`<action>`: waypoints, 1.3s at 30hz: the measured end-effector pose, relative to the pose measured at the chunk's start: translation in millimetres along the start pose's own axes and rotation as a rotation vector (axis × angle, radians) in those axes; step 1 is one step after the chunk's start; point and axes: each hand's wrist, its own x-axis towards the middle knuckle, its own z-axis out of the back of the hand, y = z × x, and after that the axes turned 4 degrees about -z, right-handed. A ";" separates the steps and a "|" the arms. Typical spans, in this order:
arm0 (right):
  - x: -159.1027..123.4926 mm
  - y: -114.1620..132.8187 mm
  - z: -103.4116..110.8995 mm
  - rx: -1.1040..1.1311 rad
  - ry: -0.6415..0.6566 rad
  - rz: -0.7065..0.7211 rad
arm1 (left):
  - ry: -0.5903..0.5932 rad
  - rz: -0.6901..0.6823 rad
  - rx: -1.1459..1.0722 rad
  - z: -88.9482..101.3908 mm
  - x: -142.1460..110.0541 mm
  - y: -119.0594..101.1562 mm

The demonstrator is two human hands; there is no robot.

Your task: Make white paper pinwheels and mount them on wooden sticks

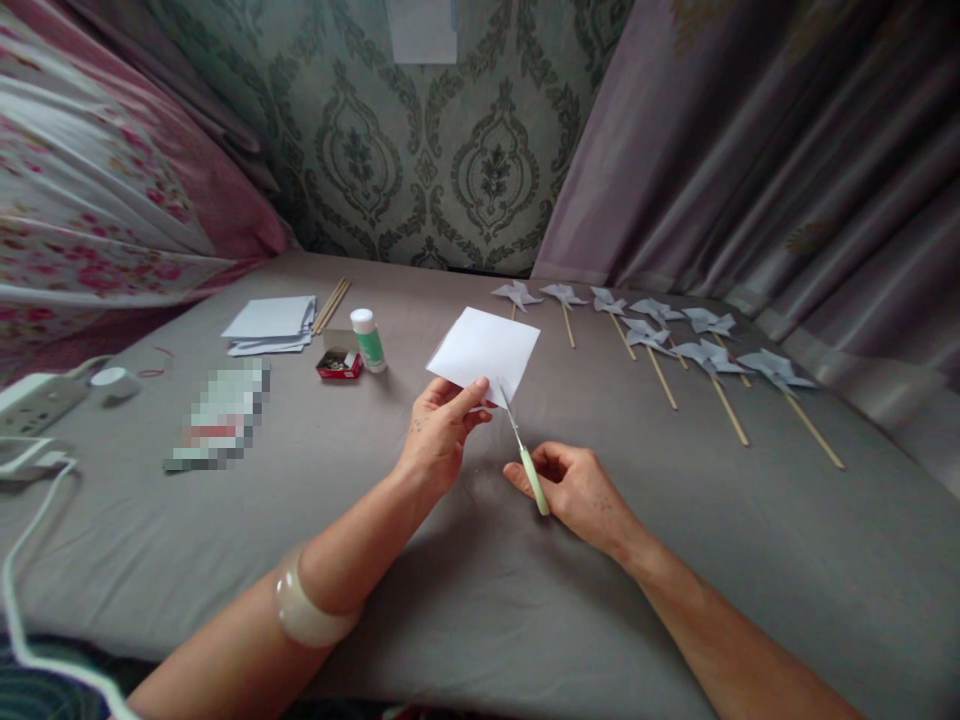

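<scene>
My left hand [442,430] pinches the near corner of a white square paper [486,352], holding it up above the grey bedsheet. In my right hand [576,490] is a pair of scissors [525,455] with pale green handles, gripped closed-fingered. The blades point up and left, and their tips meet the paper's lower edge beside my left thumb. A pale bangle sits on my left forearm.
Several paper pinwheels on wooden sticks [675,345] lie at the right. A glue bottle [368,340], a small red box [339,362], wooden sticks [330,305] and a paper stack [271,323] lie at the back left. A power strip [37,400] and tape roll [112,382] sit far left.
</scene>
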 end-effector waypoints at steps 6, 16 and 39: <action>1.3 -2.0 -0.2 0.023 -0.001 0.030 | 0.012 0.012 -0.036 0.3 0.6 1.9; 0.5 0.0 3.4 0.074 0.043 0.039 | 0.056 0.014 -0.010 -4.4 -6.1 3.2; 1.8 -3.2 0.6 0.062 -0.008 0.034 | 0.060 -0.001 -0.002 -5.9 -8.1 3.2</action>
